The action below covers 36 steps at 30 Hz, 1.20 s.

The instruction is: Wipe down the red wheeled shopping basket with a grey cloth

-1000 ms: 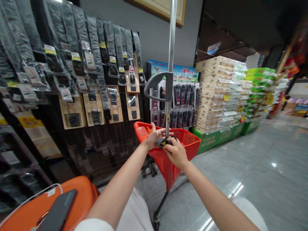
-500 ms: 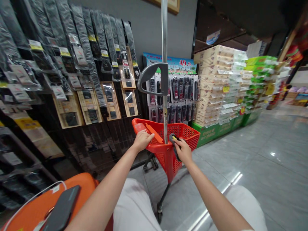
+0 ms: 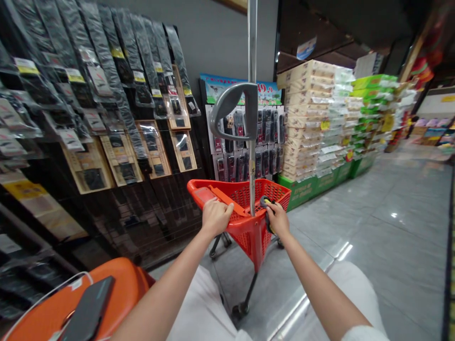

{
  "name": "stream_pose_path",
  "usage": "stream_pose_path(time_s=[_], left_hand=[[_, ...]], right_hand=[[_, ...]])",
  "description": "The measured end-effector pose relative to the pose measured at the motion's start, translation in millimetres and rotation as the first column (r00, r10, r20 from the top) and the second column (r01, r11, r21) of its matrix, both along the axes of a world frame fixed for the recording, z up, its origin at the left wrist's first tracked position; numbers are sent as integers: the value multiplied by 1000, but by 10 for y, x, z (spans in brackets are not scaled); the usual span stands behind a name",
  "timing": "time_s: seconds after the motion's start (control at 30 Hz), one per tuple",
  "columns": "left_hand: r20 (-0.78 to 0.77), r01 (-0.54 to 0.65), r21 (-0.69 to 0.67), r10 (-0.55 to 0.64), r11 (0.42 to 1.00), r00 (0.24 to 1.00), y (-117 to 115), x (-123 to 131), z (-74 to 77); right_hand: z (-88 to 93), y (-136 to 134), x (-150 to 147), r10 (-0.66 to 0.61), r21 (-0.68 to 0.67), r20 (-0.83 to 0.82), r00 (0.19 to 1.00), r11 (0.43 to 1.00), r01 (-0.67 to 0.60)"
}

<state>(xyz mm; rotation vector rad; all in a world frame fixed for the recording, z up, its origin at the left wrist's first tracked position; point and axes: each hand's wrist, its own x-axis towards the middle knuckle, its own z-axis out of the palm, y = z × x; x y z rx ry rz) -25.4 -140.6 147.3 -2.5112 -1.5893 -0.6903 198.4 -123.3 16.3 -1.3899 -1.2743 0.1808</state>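
Note:
A red plastic shopping cart (image 3: 256,237) with perforated basket walls stands in front of me on wheeled legs. From its near side rises a metal pole (image 3: 252,166) that carries a grey loop handle (image 3: 251,111). My left hand (image 3: 216,218) is closed over the cart's near left rim, its thumb lying along the edge. At the near right rim, my right hand (image 3: 278,219) pinches a grey-and-black item (image 3: 263,202) with a yellow part, held against or right beside the basket. Its exact kind is unclear, as my fingers cover some of it.
An orange stool (image 3: 122,279) at lower left bears a dark phone (image 3: 88,308) and a white cable. Packaged belts (image 3: 95,61) hang along the left wall. Stacked boxes (image 3: 302,118) stand behind the cart. Grey tiled floor (image 3: 384,227) stretches off to the right.
My left hand has shifted right along the rim and closed more fully over it. The cart has turned slightly, and the wall goods sit further left in view.

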Motion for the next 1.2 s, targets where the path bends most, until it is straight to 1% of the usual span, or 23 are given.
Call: stream_pose_path(time_s=[0.03,0.13,0.2,0.27,0.33,0.5,0.53,0.6,0.67,0.7,0.73,0.8,0.83,0.87,0.9,0.93,0.97,1.0,1.03,1.07,1.1,1.13,1.2], left_hand=[[10,-14,6,14,1000,1000,-32,40,-1],[28,-58,30,57,998,998,-97,142,-6],[21,-71,43,70,997,997,-123,195,-10],[3,-70,52,70,996,998,-144,248,-14],[-12,-74,64,75,995,997,-161,309,-21],[4,-132,104,132,986,991,-196,527,-57],[11,-145,110,145,983,989,-208,587,-68],[28,-153,111,151,982,988,-247,723,-89],[49,-125,98,120,987,992,-300,866,-103],[59,-91,85,87,992,995,-326,928,-103],[68,-38,68,34,997,997,-345,976,-94],[89,134,21,-135,991,987,-335,1006,-47],[105,232,2,-231,973,967,-297,981,-8],[119,334,-8,-330,943,936,-233,928,39],[145,362,19,-361,932,921,-144,851,90],[150,333,69,-340,940,928,-35,757,141],[125,259,118,-273,959,954,87,655,185],[81,173,137,-185,975,979,214,556,219],[30,115,117,-119,986,992,336,467,239],[-34,109,37,-107,993,994,444,396,244],[-89,116,-75,-122,990,989,532,347,235],[-81,89,-117,-99,989,992,596,322,217],[-89,89,-152,-103,984,991,656,330,171]], right_hand=[[-17,-49,-25,1,36,-22,1000,999,0],[-76,-264,-171,73,171,-68,995,983,-60],[-120,-390,-247,84,233,-103,991,971,-58],[-140,-450,-263,50,247,-162,986,969,-9],[-116,-453,-232,11,233,-205,979,972,38],[-9,-405,-104,40,247,-125,991,969,-8],[-13,-391,-69,38,249,-129,991,968,-5],[-50,-353,21,5,227,-188,982,973,38],[-101,-316,134,-30,189,-264,964,978,82],[-130,-305,194,-38,180,-292,956,979,94],[-163,-300,254,-38,182,-308,951,978,98],[-258,-302,368,-26,207,-311,950,974,94],[-327,-301,421,-25,215,-309,951,972,95],[-410,-293,473,-29,206,-314,949,974,98],[-503,-274,522,-37,177,-328,944,979,100],[-597,-244,568,-46,131,-352,935,987,98],[-684,-205,610,-57,75,-384,921,993,93],[-756,-160,646,-67,23,-420,905,996,85],[-806,-115,674,-76,-12,-454,888,997,79],[-836,-76,694,-83,-24,-485,871,996,81],[-848,-46,703,-88,-10,-504,859,995,96],[-850,-28,701,-88,23,-508,857,993,116],[-854,-25,669,-89,99,-475,875,983,154]])
